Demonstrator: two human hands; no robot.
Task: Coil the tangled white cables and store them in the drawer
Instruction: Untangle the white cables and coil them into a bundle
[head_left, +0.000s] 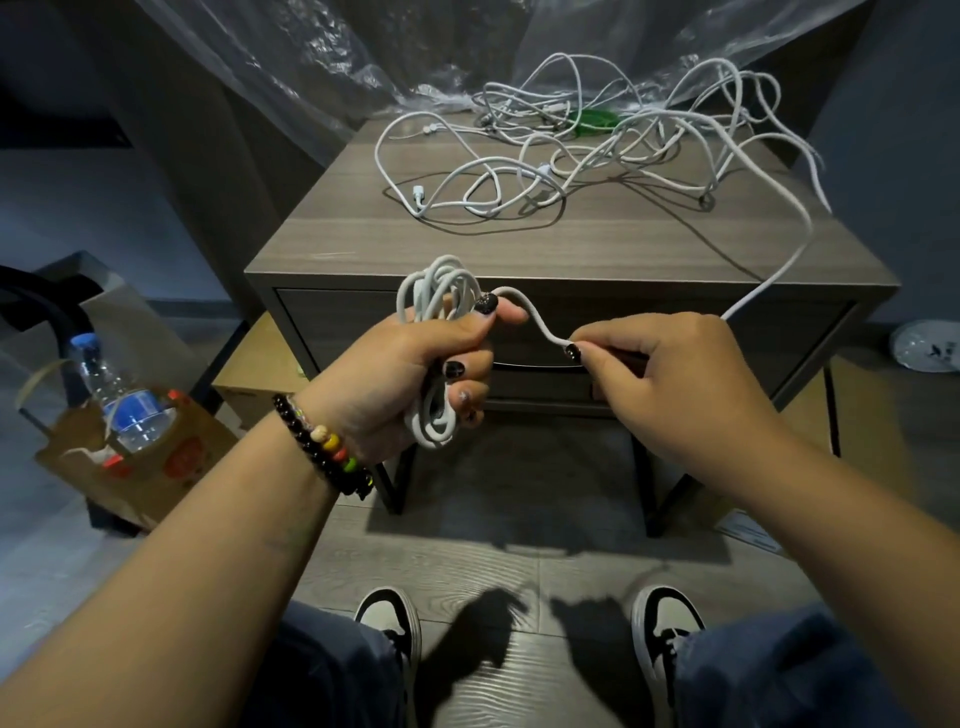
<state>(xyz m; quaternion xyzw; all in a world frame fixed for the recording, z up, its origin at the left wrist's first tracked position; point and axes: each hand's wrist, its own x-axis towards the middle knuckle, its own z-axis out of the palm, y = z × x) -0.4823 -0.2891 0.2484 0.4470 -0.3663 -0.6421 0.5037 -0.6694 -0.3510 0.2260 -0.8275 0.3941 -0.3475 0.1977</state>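
Note:
My left hand (410, 374) grips a partly wound coil of white cable (441, 291), with loops showing above and below the fist. From the coil the same cable runs right to my right hand (670, 379), which pinches it between thumb and forefinger. Past that hand the cable climbs over the right front edge of the bedside table (363, 244) to a tangled heap of white cables (587, 150) on the back of the top. The drawer (727, 332) in the table's front is closed, just behind my hands.
Clear plastic sheeting (332, 67) hangs behind the table. A paper bag with a water bottle (119, 395) stands on the floor at the left, a cardboard box (260, 369) beside the table's left leg. Something green (597, 120) lies under the tangle. My shoes (389, 629) are below.

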